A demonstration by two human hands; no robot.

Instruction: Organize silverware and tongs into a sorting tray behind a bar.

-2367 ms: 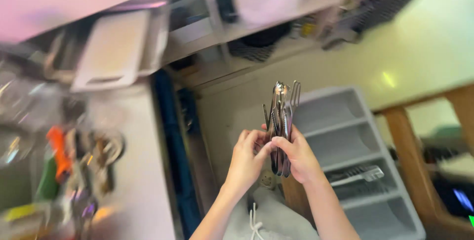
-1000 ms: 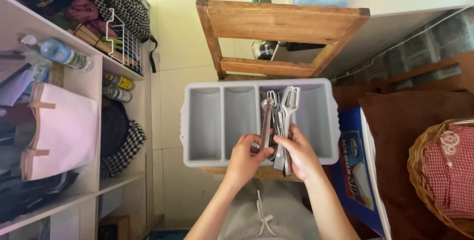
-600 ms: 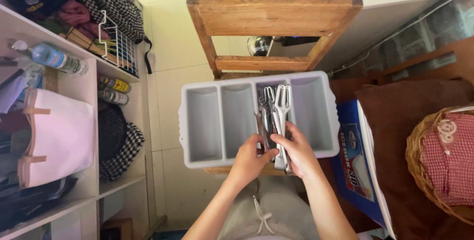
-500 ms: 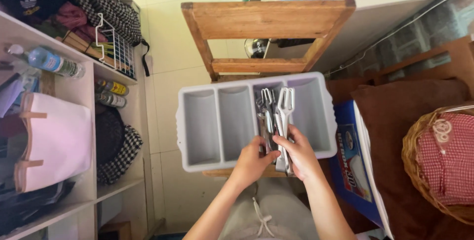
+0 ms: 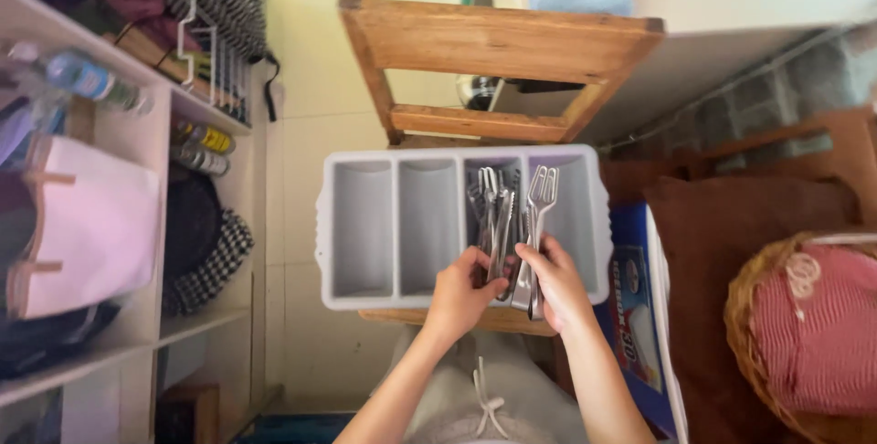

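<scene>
Both hands are gripping one bunch of metal cutlery [image 5: 512, 225] over the grey divided tray [image 5: 365, 225]. Left hand [image 5: 464, 293] is curling round the handle ends from the left; right hand [image 5: 559, 287] is closing on them from the right, fingers wrapped tight. Fork and tong tips are fanning out above the tray's third compartment counted from its left wall, leaning slightly toward the fourth. Can't tell whether the bunch is touching the tray floor.

Tray is sitting on a wooden stool [image 5: 498, 47], long side across – its near rim is overhanging the wood a bit, right by the wrists. The 2 left compartments are lying open w/ bare grey bottoms.

Left of the tray, across a strip of pale tiled floor [image 5: 301, 133], white shelving [image 5: 146, 124] is holding bottles, a wire rack and a pink bag. Right of the tray, just beside its end wall, a blue box [image 5: 639, 316] is squeezing in, then a brown cushion [image 5: 722, 261] and a wicker basket [image 5: 758, 353] w/ red checked cloth – tight on that side, roomier toward the shelving.
</scene>
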